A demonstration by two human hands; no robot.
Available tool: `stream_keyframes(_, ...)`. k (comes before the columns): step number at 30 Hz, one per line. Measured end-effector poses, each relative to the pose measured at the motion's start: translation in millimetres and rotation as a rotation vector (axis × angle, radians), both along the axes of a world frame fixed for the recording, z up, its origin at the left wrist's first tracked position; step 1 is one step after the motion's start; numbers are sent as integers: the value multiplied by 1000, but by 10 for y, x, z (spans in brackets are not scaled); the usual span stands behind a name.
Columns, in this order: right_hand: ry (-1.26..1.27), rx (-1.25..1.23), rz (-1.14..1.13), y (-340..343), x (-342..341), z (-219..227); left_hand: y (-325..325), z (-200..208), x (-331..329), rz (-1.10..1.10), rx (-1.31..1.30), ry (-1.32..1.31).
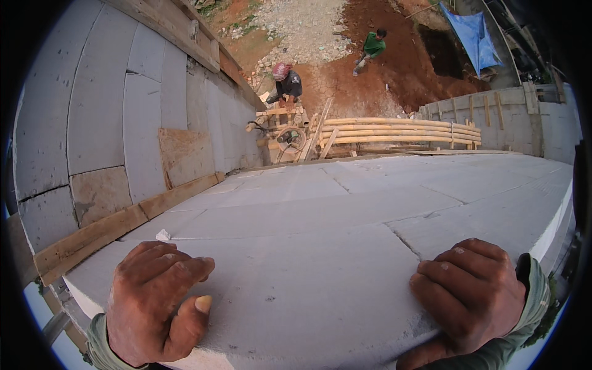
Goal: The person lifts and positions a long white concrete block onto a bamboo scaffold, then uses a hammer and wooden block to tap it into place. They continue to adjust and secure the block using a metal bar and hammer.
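A pale grey wall of lightweight concrete blocks (296, 277) spreads out below me, with thin joints between its blocks. My left hand (154, 302) lies over the near edge of a concrete block at the left, fingers bent and pressed together, thumb against the block. At the right, my right hand (472, 296) curls over the same edge, its thumb on the near side. The fingertips of both hands touch the block. A small white lump (163, 235) sits just beyond my left fingers.
A wooden board (123, 225) runs along the corner with the left block wall (102, 105). Far below are bamboo poles (401, 131), a person in a red head covering (287, 86) and a person in a green shirt (372, 48). A blue tarp (472, 40) hangs at the far right.
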State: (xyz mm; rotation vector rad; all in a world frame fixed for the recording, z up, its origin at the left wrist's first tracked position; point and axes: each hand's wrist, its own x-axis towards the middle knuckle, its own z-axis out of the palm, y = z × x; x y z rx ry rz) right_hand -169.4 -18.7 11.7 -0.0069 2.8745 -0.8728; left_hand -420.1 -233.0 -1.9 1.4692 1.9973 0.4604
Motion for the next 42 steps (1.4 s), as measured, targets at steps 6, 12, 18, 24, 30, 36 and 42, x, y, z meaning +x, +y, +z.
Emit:
stream_keyframes(6,-7,13,25,5,9,1,-13,3,-4,8,-10,-8)
stream_keyframes(12,11,20,19,6,5,-18,-10,-2,21,30,2,8)
stream_keyframes(18,21,15,97,48,-11,-81,2,4,27,23,-3,5)
stream_keyframes(24,14,11,116,53,-24,-82,2,-14,14,3,17,-25)
stream_keyframes(30,8,14,115,54,-33,-89,10,-6,22,16,16,-37)
stream_keyframes(36,-26,-1,34,16,5,-18,6,-4,25,18,12,-36)
stream_keyframes(42,3,-7,15,12,27,-26,9,-13,22,19,10,-26)
